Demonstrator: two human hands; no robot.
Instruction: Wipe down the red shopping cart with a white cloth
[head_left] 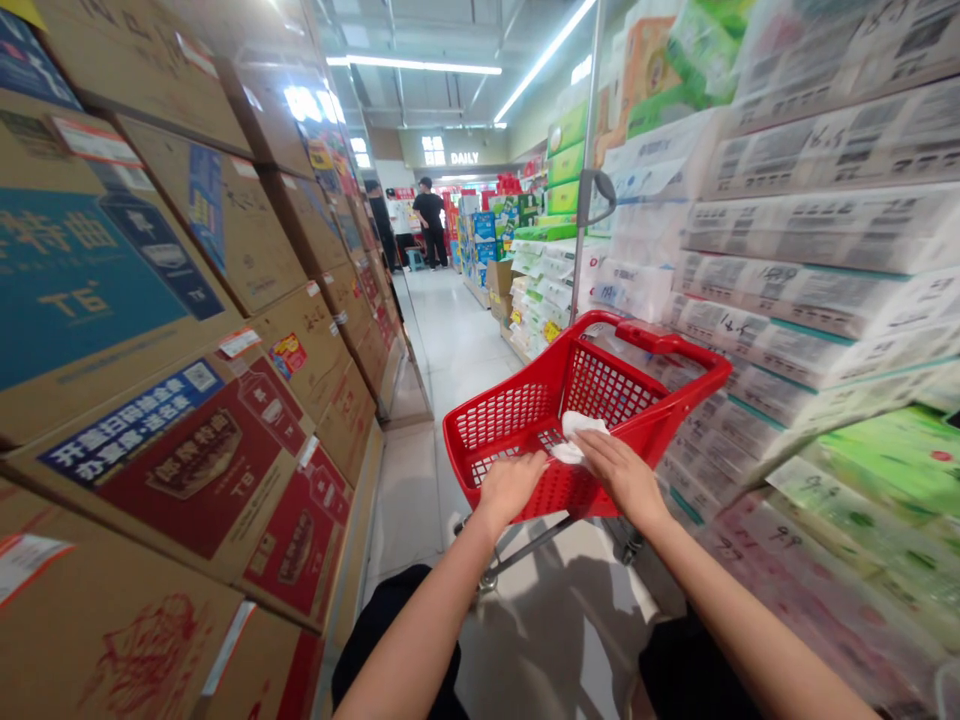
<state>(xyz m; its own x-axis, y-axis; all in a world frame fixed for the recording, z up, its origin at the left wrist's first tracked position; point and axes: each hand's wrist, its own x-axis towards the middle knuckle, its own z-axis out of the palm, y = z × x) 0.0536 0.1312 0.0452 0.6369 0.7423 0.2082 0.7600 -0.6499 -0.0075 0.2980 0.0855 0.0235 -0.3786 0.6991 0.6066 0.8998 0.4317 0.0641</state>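
Observation:
A red plastic shopping cart [525, 410] with perforated basket walls stands in front of me on a grey metal frame with small wheels. My left hand [516, 485] is closed over the near rim of its basket. On the same rim, a little to the right, my right hand [619, 470] holds a white cloth [583, 425] against the plastic, fingers pressed together over it. Part of the cloth sticks up past the fingertips into the basket. Whether it is cloth or paper, I cannot tell. The undersides of both hands are hidden.
Cardboard cartons [217, 440] are stacked along the left. Plastic-wrapped paper packs [810, 240] rise on the right, with green packs [892, 470] lower down. A grey post with a handle [596, 200] stands behind the cart. People [430, 220] are farther down the tiled aisle [450, 325].

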